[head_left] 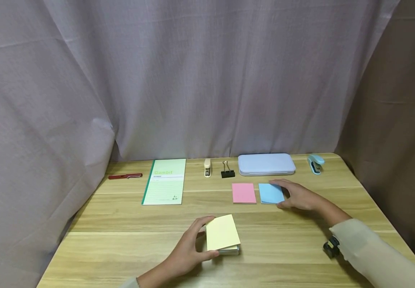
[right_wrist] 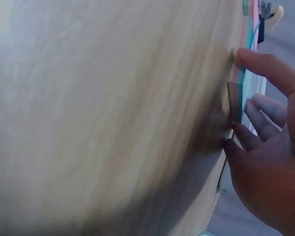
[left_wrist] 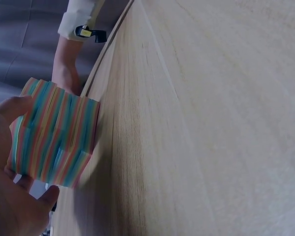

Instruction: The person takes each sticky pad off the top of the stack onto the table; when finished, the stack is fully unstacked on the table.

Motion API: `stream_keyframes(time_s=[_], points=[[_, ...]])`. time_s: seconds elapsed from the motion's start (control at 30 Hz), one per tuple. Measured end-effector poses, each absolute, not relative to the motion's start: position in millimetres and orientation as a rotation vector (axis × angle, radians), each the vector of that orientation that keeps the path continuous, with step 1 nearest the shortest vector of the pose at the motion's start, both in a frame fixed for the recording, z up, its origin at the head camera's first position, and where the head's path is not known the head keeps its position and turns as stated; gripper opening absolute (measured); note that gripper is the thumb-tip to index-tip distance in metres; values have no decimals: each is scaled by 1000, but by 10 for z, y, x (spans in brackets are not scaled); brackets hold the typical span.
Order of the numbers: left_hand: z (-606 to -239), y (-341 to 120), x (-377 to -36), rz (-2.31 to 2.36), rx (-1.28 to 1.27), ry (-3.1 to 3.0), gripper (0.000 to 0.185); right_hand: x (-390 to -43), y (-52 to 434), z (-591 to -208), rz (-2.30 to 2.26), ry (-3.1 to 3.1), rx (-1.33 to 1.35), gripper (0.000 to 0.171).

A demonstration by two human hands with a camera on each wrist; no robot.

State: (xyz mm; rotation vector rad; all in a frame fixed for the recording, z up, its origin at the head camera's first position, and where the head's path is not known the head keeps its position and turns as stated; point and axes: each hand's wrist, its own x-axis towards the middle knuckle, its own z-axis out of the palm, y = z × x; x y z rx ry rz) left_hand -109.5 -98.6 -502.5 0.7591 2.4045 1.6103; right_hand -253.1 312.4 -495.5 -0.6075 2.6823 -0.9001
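Observation:
A thick stack of sticky notes (head_left: pixel 223 232) with a yellow top sheet is at the front middle of the table. My left hand (head_left: pixel 189 247) grips it from the left, thumb near and fingers on the far side. The left wrist view shows the striped, multicoloured edges of the stack (left_wrist: pixel 56 135), somewhat uneven. My right hand (head_left: pixel 299 195) holds a thin blue sticky note pad (head_left: pixel 270 193) at its right side, thumb at the near corner and fingers at the far edge. A pink sticky note pad (head_left: pixel 243 193) lies just left of the blue one.
Along the back lie a red pen (head_left: pixel 125 176), a green notebook (head_left: pixel 165 182), a cream stapler-like item (head_left: pixel 207 168), a black binder clip (head_left: pixel 227 173), a pale blue case (head_left: pixel 266 164) and a light blue stapler (head_left: pixel 315 163). A grey curtain (head_left: pixel 200 80) hangs behind the table.

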Motion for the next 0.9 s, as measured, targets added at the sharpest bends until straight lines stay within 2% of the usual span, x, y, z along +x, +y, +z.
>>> stream_keyframes(time_s=[0.2, 0.47, 0.7, 0.9], points=[[-5014, -987, -1100, 1603, 740, 2397, 84, -2407, 2989, -4802, -936, 2732, -708, 88], [-5007, -996, -1111, 1601, 734, 2381, 85, -1971, 2407, -4489, -1039, 2643, -806, 87], [-5008, -998, -1116, 1584, 736, 2387, 85, -1597, 1867, -4447, -1089, 2459, -965, 93], [-4998, -1009, -1118, 1570, 736, 2381, 84, -1477, 1661, -4490, -1075, 2378, -1028, 91]])
